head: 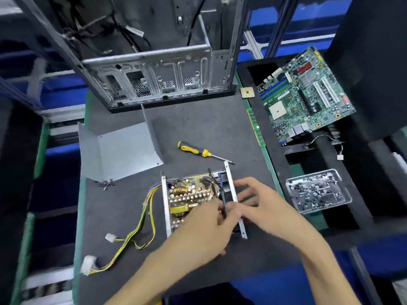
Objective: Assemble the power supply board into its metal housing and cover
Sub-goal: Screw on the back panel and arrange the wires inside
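Note:
The power supply board (189,194), with copper coils and a yellow transformer, sits inside its open metal housing (165,205) at the middle front of the mat. Yellow and black cables (141,225) with white connectors trail out to the left. My left hand (204,227) covers the board's near right part, fingers curled at a black part by the housing's right wall (231,183). My right hand (253,199) rests against the outside of that wall, thumb meeting the left fingers at the black part. The grey metal cover (123,150) lies open side up at the left.
A yellow-handled screwdriver (196,149) lies behind the housing. Loose screws (106,184) sit by the cover's front edge. A clear tray of screws (317,192), a motherboard (306,95), a RAM stick (256,128) and a CPU (247,92) are at the right. An open PC case (154,78) stands behind.

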`<state>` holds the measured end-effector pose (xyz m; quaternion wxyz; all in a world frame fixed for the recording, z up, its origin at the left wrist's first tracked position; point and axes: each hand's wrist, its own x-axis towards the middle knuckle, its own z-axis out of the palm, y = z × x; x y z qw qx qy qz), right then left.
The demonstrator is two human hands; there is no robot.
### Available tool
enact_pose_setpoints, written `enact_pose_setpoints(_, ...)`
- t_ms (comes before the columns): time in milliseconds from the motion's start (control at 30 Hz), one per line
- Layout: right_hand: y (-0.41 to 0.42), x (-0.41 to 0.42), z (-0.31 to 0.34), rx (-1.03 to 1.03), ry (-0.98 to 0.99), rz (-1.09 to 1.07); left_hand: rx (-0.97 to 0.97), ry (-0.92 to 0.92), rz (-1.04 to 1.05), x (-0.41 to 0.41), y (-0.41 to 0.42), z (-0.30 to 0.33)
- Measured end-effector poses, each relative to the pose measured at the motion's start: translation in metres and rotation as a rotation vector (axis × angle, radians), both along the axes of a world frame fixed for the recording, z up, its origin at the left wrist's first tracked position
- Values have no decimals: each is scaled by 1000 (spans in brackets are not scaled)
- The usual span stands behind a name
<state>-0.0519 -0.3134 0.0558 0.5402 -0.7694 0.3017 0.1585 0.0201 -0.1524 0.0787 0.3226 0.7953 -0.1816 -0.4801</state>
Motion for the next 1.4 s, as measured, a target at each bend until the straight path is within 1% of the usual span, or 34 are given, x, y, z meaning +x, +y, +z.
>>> enact_pose_setpoints(67,-2,-4,1,55,-6,-24,33,-128,-14,-6,-4,-4)
enact_pose_setpoints(133,-2,-8,2,209,-17,-143,63,-235,-35,-14,-6,-5)
enact_pose_setpoints(200,1,-11,4,278,-1,-206,71,-317,18,-21,-10,-3)
enact_pose_setpoints(300,4,-13,3,314,-3,-249,95,-405,96,-30,-18,0)
enact_pose_setpoints(400,5,-14,2,305,-18,-286,98,-419,170,-32,-20,1)
enact_pose_setpoints(500,9,-15,4,274,-33,-262,118,-474,153,-34,-17,6)
enact_pose_setpoints(600,14,-15,2,232,-95,-256,112,-529,136,-29,-2,19)
enact_pose_setpoints(633,15,-14,2,196,-129,-254,95,-523,155,-26,6,26)
enact_pose_setpoints(667,17,-14,1,153,-171,-248,50,-479,203,-21,15,33)
enact_pose_setpoints(767,21,-7,7,19,-319,-228,-198,-204,408,3,46,57)
enact_pose_setpoints(800,22,-3,11,-14,-370,-222,-246,-150,438,12,56,64)
enact_pose_setpoints(867,23,5,22,-42,-464,-221,-311,-97,441,29,73,71)
enact_pose_setpoints(933,23,12,32,-33,-534,-215,-367,21,414,42,83,74)
enact_pose_setpoints(1033,18,22,44,30,-562,-167,-351,169,289,55,88,73)
enact_pose_setpoints(1133,17,32,49,62,-461,10,-303,235,190,57,86,60)
enact_pose_setpoints(1200,22,39,45,73,-377,140,-281,250,85,56,83,51)
enact_pose_setpoints(1267,27,42,39,63,-357,192,-261,221,-16,58,84,46)
enact_pose_setpoints(1400,31,44,36,64,-357,232,-216,153,-42,66,99,45)
